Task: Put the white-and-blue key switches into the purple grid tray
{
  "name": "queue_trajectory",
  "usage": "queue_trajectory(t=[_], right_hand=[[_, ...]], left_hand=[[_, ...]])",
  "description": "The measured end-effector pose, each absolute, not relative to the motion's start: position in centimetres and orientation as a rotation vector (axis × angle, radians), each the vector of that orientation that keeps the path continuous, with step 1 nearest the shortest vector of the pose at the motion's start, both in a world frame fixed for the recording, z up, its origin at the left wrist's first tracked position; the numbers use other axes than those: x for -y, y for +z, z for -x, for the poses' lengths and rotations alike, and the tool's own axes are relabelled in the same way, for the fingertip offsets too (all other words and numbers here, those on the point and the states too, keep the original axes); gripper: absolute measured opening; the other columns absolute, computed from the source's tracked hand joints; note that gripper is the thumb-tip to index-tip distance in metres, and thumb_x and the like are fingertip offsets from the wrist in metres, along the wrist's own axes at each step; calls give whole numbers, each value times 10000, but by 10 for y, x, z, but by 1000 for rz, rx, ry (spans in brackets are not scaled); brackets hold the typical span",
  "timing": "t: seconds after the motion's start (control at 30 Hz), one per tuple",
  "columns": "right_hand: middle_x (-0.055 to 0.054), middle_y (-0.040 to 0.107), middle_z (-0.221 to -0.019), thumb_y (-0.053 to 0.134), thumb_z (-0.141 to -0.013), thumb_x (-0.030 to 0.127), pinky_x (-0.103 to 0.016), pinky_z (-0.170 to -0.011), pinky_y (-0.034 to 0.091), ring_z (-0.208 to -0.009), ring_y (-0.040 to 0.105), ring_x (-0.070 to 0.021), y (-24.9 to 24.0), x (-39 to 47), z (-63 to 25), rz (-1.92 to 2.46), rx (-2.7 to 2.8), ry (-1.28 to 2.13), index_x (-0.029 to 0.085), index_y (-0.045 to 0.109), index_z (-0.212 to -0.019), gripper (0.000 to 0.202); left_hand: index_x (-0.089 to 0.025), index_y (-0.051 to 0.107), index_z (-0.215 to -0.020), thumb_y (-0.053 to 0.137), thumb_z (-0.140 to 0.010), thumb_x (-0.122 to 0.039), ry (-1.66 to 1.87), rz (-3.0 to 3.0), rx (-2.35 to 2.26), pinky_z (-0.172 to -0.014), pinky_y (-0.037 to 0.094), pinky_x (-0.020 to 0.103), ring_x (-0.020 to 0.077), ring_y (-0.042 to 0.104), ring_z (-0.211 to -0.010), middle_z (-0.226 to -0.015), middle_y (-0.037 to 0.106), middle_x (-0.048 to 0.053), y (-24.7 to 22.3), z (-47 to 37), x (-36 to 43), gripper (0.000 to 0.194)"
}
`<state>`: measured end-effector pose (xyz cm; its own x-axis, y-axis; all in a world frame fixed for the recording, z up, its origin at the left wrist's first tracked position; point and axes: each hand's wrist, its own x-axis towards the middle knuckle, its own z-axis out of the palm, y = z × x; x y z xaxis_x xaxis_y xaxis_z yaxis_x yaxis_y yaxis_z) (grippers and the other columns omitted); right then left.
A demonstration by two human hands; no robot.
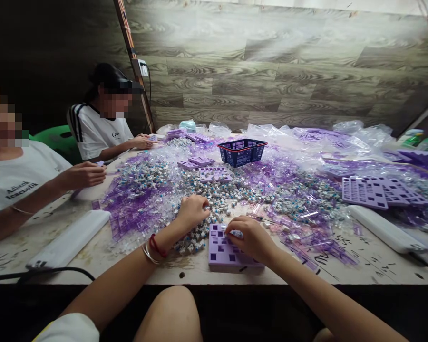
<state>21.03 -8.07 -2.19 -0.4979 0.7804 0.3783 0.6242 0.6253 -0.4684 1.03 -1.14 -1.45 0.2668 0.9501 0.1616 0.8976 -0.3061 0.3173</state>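
Observation:
Near the table's front edge lies a purple block with square holes (219, 256). My right hand (251, 236) rests over its upper right part, fingers curled together around a small clear piece that is too small to name. Just beyond the block's left corner, my left hand (193, 210) is over a heap of small white and blue pieces (196, 237), its fingers bent and pressed together; what they hold, if anything, is hidden. A red band and a pale bangle circle the left wrist.
A dark blue basket (242, 152) stands mid-table. More purple blocks (365, 192) lie right, near a white bar (385, 228); another white bar (71, 240) is left. Purple and clear strips (135, 213) spread around. Two people sit left, one person's hand (85, 175) over the table.

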Motion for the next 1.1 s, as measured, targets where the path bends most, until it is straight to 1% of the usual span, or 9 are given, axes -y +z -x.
queue_trajectory(t=[0.1, 0.2, 0.3, 0.4, 0.53, 0.7, 0.9, 1.1], right_hand=[[-40, 703, -799, 635, -723, -3, -286, -732, 491, -767, 631, -176, -22, 79, -209, 1112, 2277, 383, 182, 691, -747, 195], [-33, 697, -787, 633, -716, -8, -283, -714, 490, -754, 628, -175, -21, 78, -208, 1117, 2282, 390, 188, 688, -747, 206], [-35, 686, -784, 634, -749, 35, -289, -714, 491, -765, 625, -179, -20, 79, -207, 1110, 2296, 364, 193, 689, -780, 170], [-61, 656, -832, 614, -800, 87, -298, -726, 495, -785, 623, -185, -20, 80, -205, 1145, 2297, 309, 175, 692, -791, 118], [-77, 612, -907, 616, -785, 63, -305, -757, 499, -803, 618, -182, -21, 80, -204, 1180, 2307, 335, 152, 696, -778, 119], [-66, 603, -866, 603, -788, 69, -310, -751, 496, -804, 603, -182, -23, 77, -204, 1170, 2225, 369, 160, 685, -747, 129], [-60, 615, -872, 628, -763, 84, -312, -762, 494, -834, 600, -186, -28, 73, -208, 1070, 2195, 369, 180, 676, -722, 116], [-47, 623, -837, 643, -767, 109, -329, -766, 486, -818, 592, -189, -33, 74, -209, 1072, 2146, 300, 194, 673, -708, 108]], left_hand=[[-164, 628, -842, 579, -774, -188, 547, -2450, -1677, -873, 366, 345, 220, 530, -971, -936, 623, 52, -15, -11, 13, 87], [-162, 608, -824, 561, -785, -168, 570, -2541, -1593, -854, 378, 338, 215, 524, -937, -894, 604, 50, -16, -12, 14, 61], [-157, 592, -810, 547, -780, -135, 575, -2594, -1520, -834, 389, 322, 211, 518, -904, -853, 591, 49, -17, -13, 15, 58], [-153, 579, -801, 552, -771, -124, 594, -2620, -1516, -826, 394, 318, 213, 515, -904, -845, 584, 48, -17, -14, 16, 50], [-152, 567, -807, 550, -777, -137, 609, -2628, -1531, -812, 399, 319, 214, 520, -899, -857, 579, 49, -18, -15, 17, 38], [-158, 558, -806, 530, -785, -137, 608, -2628, -1530, -778, 393, 315, 209, 530, -868, -852, 573, 44, -19, -14, 17, 41], [-155, 544, -822, 525, -789, -138, 609, -2571, -1521, -723, 394, 294, 188, 526, -796, -857, 559, 43, -20, -14, 17, 41], [-158, 537, -814, 525, -788, -131, 575, -2566, -1514, -717, 395, 284, 182, 536, -799, -858, 563, 37, -21, -14, 18, 40]])
